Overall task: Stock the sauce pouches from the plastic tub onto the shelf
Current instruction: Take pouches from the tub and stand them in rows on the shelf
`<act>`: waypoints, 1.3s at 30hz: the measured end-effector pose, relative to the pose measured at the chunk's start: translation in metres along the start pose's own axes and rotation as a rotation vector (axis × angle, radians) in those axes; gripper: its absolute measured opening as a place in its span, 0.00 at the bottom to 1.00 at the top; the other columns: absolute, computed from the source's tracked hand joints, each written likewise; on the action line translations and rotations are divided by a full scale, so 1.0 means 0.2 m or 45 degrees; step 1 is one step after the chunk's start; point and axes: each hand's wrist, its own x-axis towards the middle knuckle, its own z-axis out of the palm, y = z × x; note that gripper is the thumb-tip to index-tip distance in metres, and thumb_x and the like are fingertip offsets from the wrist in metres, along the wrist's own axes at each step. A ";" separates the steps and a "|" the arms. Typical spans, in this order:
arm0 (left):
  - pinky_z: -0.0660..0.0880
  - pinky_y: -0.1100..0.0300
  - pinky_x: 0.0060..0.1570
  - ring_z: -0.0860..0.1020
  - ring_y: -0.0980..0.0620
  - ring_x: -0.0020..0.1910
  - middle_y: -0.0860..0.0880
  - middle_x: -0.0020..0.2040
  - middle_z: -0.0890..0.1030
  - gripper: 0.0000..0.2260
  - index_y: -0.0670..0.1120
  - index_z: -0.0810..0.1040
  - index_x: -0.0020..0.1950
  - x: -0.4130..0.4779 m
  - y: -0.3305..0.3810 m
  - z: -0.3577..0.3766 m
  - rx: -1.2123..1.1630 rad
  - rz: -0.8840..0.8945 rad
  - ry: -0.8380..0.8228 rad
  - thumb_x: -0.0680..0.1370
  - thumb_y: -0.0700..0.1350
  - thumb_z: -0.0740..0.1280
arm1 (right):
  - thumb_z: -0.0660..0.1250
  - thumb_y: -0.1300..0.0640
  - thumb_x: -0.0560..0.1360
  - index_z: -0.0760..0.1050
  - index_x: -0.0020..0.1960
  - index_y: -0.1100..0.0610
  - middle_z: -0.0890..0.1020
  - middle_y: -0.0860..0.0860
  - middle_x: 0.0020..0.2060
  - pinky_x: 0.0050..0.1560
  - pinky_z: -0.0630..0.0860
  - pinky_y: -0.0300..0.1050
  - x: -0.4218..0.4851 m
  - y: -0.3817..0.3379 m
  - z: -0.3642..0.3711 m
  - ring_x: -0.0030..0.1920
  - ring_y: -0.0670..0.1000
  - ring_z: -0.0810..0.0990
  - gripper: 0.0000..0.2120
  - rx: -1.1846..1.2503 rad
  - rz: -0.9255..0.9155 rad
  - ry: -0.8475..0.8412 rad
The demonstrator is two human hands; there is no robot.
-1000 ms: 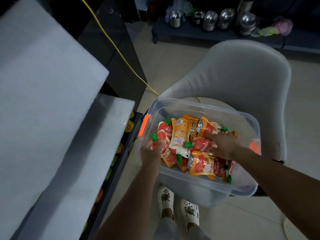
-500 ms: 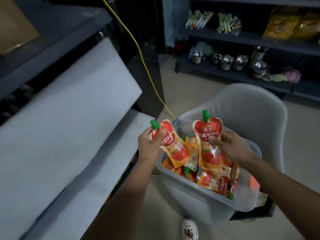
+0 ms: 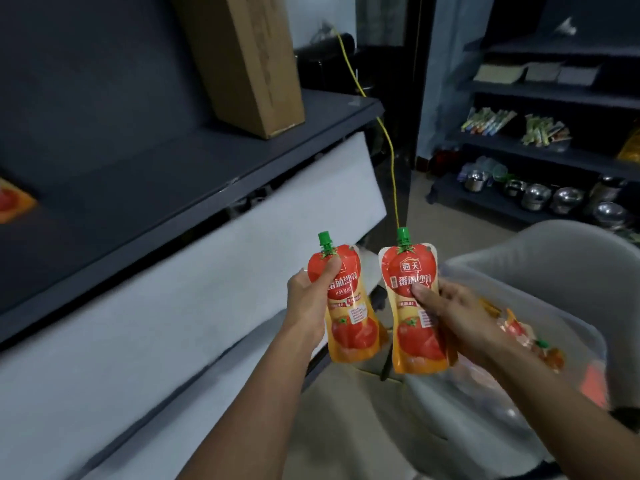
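My left hand (image 3: pixel 310 299) grips a red-and-orange tomato sauce pouch (image 3: pixel 349 323) with a green cap, held upright. My right hand (image 3: pixel 450 306) grips a second, matching pouch (image 3: pixel 414 341), also upright, just to the right of the first. Both pouches hang in the air between the dark shelf (image 3: pixel 166 181) on the left and the clear plastic tub (image 3: pixel 540 306) at the lower right. Several more pouches (image 3: pixel 533 344) lie blurred inside the tub behind my right forearm. Another orange pouch (image 3: pixel 12 202) shows at the far left edge on the shelf.
A cardboard box (image 3: pixel 249 60) stands on the dark shelf at the back. White padded shelf boards (image 3: pixel 194 289) run below it. A yellow cord (image 3: pixel 388 143) hangs down behind. The tub rests on a grey chair (image 3: pixel 571 258). Far shelves (image 3: pixel 540 199) hold steel pots and packets.
Both hands have lifted a pouch each out of the tub and raised them toward the shelf. My view has tilted upward, showing the dark shelf and the box.
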 end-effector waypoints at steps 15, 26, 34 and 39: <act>0.77 0.65 0.32 0.85 0.58 0.37 0.53 0.42 0.86 0.07 0.49 0.79 0.52 -0.66 0.41 -1.29 0.008 0.272 0.360 0.77 0.50 0.70 | 0.68 0.48 0.73 0.77 0.56 0.56 0.86 0.56 0.46 0.50 0.80 0.58 -0.31 -0.08 1.24 0.47 0.58 0.85 0.16 -0.065 -0.174 -0.330; 0.80 0.54 0.44 0.85 0.52 0.44 0.50 0.47 0.86 0.09 0.48 0.79 0.54 -0.51 0.85 -1.88 -0.112 0.551 0.636 0.76 0.49 0.71 | 0.67 0.51 0.76 0.77 0.57 0.56 0.85 0.55 0.49 0.51 0.80 0.55 0.05 -0.36 1.96 0.49 0.56 0.85 0.13 -0.100 -0.344 -0.606; 0.79 0.55 0.45 0.85 0.51 0.46 0.48 0.47 0.86 0.06 0.47 0.81 0.51 -0.26 1.11 -2.41 -0.104 0.676 0.801 0.75 0.46 0.72 | 0.67 0.51 0.76 0.79 0.57 0.54 0.86 0.50 0.49 0.49 0.80 0.50 0.27 -0.55 2.55 0.49 0.51 0.85 0.12 -0.071 -0.458 -0.758; 0.79 0.56 0.46 0.85 0.51 0.47 0.48 0.47 0.86 0.07 0.46 0.81 0.51 -0.08 1.22 -2.71 -0.045 0.662 0.764 0.75 0.46 0.72 | 0.68 0.55 0.76 0.79 0.55 0.56 0.86 0.51 0.49 0.52 0.80 0.51 0.42 -0.57 2.91 0.50 0.52 0.85 0.10 -0.045 -0.492 -0.754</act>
